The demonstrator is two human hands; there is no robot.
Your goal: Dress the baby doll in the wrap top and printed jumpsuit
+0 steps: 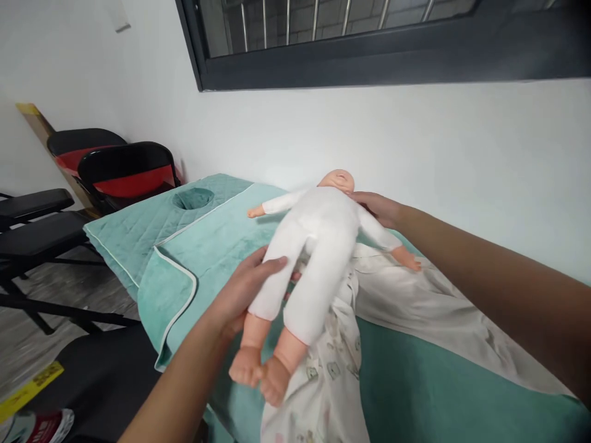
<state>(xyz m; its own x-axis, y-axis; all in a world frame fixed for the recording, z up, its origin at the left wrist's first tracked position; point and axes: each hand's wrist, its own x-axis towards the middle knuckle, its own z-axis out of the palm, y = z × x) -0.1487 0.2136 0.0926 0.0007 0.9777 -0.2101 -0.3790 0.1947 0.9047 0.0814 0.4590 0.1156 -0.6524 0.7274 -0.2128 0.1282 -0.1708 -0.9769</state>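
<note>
A baby doll (318, 227) with a white cloth body and vinyl head, hands and feet is held face up, its feet toward me. My left hand (252, 280) wraps round one of its thighs, thumb on top and fingertips showing between the legs. My right hand (376, 206) is behind the doll's shoulder and neck; most of its fingers are hidden. Under the doll lies a white printed baby garment (332, 369), partly covered by its legs. A plain off-white cloth (415, 307) spreads to the right beneath my right forearm.
Green covers (217, 246) lie over the bed, with a face hole (194, 198) at the far left end. Black folding chairs (129, 172) stand at the left. A can (41, 426) sits at lower left. A white wall (462, 154) and barred window rise behind the bed.
</note>
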